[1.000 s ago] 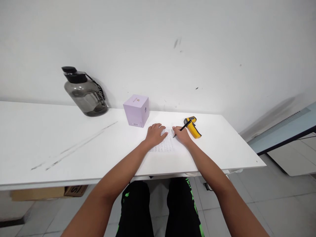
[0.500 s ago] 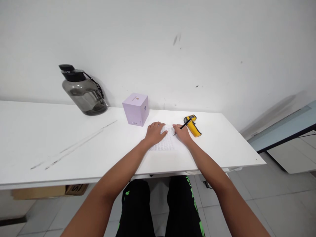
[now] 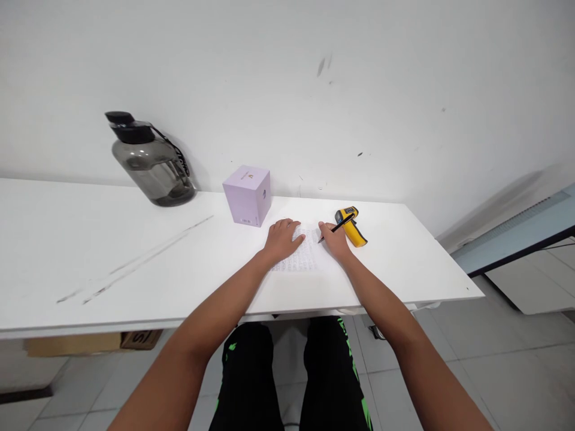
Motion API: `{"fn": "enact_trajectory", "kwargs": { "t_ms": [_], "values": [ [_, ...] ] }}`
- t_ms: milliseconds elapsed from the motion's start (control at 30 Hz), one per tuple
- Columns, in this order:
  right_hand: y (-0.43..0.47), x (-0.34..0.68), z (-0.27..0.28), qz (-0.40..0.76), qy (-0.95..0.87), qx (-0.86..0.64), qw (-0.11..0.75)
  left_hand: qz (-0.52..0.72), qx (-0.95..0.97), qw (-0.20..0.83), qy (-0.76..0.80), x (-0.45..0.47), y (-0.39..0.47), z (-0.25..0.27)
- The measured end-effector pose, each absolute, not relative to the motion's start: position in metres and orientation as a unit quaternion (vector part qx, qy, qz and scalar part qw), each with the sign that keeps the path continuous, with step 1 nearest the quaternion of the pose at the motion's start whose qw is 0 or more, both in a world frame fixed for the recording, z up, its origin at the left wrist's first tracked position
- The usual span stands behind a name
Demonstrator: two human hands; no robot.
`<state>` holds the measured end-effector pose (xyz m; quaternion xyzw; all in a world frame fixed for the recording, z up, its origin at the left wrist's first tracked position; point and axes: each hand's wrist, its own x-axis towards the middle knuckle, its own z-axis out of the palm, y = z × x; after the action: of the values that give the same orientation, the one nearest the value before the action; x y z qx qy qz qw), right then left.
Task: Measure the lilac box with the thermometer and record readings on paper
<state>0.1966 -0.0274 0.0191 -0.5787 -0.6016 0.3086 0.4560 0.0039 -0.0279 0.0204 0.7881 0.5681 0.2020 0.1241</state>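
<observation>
A sheet of paper (image 3: 299, 258) covered in handwritten lines lies on the white table (image 3: 157, 263). My left hand (image 3: 282, 239) rests flat on the sheet's left side, fingers stretched out and holding nothing. At the sheet's right edge, my right hand (image 3: 335, 239) grips a black pen (image 3: 340, 225) between thumb and fingers. The pen slants, its tip down at the paper; whether it touches cannot be made out. Just beyond my right hand lies a yellow and black infrared thermometer (image 3: 356, 232), partly crossed by the pen's upper end.
A lilac box (image 3: 245, 194) stands behind my left hand. Farther left, a large grey translucent water bottle (image 3: 155, 167) with a black lid stands near the wall (image 3: 287, 90). A cardboard box (image 3: 76, 344) sits below the table, and a glass-like panel (image 3: 516, 233) is at the right.
My right hand has shifted slightly to the right with the pen. My left hand stays on the paper. The whole view has tilted a little.
</observation>
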Motion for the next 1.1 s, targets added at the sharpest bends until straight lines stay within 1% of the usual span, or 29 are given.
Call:
{"fn": "enact_trajectory", "kwargs": {
  "t_ms": [300,367,433,533,700,767,867,933,1033,1100],
  "values": [
    [-0.028,0.195,0.022,0.306,-0.624,-0.577,0.43,0.216,0.786,0.127,0.566,0.003,-0.028,0.02],
    [-0.029,0.195,0.022,0.3,-0.613,-0.579,0.446,0.227,0.783,0.133,0.563,0.003,-0.029,0.021],
    [-0.031,0.196,0.022,0.286,-0.592,-0.579,0.481,0.254,0.78,0.131,0.557,0.003,-0.03,0.024],
    [-0.035,0.195,0.022,0.251,-0.578,-0.58,0.516,0.329,0.762,0.087,0.551,0.001,-0.032,0.031],
    [-0.038,0.195,0.023,0.213,-0.623,-0.57,0.491,0.449,0.653,-0.013,0.61,-0.013,-0.028,0.039],
    [-0.037,0.195,0.021,0.17,-0.656,-0.564,0.471,0.49,0.594,-0.029,0.637,-0.023,-0.021,0.039],
    [-0.033,0.197,0.018,0.116,-0.703,-0.572,0.406,0.529,0.516,-0.02,0.674,-0.035,-0.007,0.033],
    [-0.032,0.198,0.014,0.099,-0.723,-0.591,0.345,0.539,0.473,0.008,0.697,-0.042,0.002,0.029],
    [-0.034,0.197,0.012,0.073,-0.748,-0.608,0.256,0.55,0.423,0.079,0.715,-0.048,0.011,0.023],
    [-0.035,0.196,0.014,0.064,-0.755,-0.615,0.217,0.552,0.406,0.115,0.72,-0.05,0.013,0.021]
  ]
}}
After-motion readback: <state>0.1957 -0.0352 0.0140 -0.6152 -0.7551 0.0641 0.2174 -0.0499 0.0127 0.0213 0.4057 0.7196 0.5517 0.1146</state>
